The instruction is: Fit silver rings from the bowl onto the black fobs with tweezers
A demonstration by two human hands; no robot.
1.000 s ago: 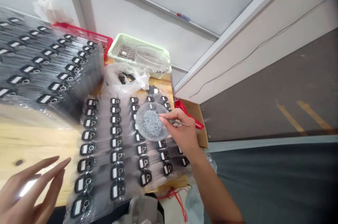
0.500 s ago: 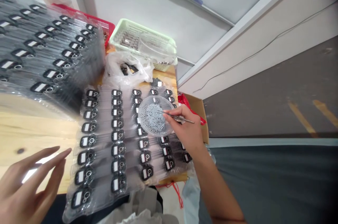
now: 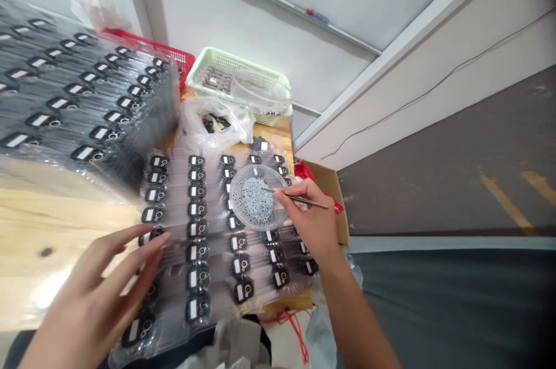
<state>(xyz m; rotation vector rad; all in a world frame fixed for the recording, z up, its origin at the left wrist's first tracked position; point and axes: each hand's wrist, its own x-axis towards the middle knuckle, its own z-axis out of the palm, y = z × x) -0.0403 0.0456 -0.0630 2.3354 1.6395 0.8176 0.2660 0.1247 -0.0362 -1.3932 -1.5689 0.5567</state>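
Note:
Between the thumb and fingers of my right hand [image 3: 310, 212] is a pair of metal tweezers [image 3: 304, 201], its tips over the small pale ring-shaped parts [image 3: 257, 201] in a clear round dish [image 3: 235, 217]. The dish rests on a clear plastic tray [image 3: 176, 265] that holds rows of small black devices [image 3: 197, 228], each with a white rectangle and a round ring. My left hand [image 3: 108, 282] is over the tray's left column, fingers apart and holding nothing. Its fingertips are near a black device [image 3: 150, 236] there; whether they touch it I cannot tell.
Stacked trays of similar devices [image 3: 87, 102] stand at the left on the wooden table [image 3: 26, 212]. Behind are a white plastic bag [image 3: 191, 125], a pale green basket [image 3: 208, 59] and a red basket [image 3: 185, 62]. A cardboard box [image 3: 341, 201] sits at the right.
My left hand has moved right, from beside the tray to over its left column. My right hand stays at the dish with the tweezers. The view has shifted slightly.

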